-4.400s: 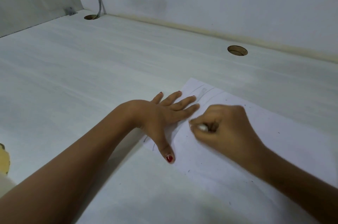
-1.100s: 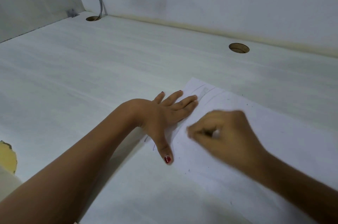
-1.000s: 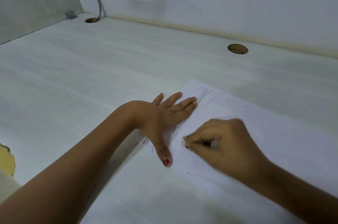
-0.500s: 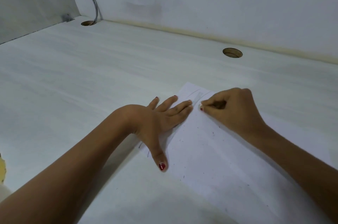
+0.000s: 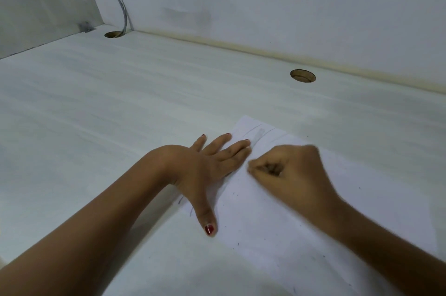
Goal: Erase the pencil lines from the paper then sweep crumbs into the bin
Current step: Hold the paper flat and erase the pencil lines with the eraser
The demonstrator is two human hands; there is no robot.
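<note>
Progress: erasing stage, judged incomplete. The paper [image 5: 265, 223] lies toward the near right edge of the table [image 5: 120, 114]. The left hand [image 5: 207, 163] presses it flat, fingers straight. The right hand [image 5: 292, 175] is blurred and curled tight, presumably pinching an eraser that is not visible. Pencil lines [image 5: 259, 129] show at the paper's far corner. Crumbs [image 5: 234, 193] lie unswept. No bin is in view. No legible writing.

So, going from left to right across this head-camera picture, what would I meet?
Metal bracket in the corner → cable hole → left hand, flat on the paper → right hand, fingers curled. The second hole sits above the right hand, so I leave it unplaced.
</note>
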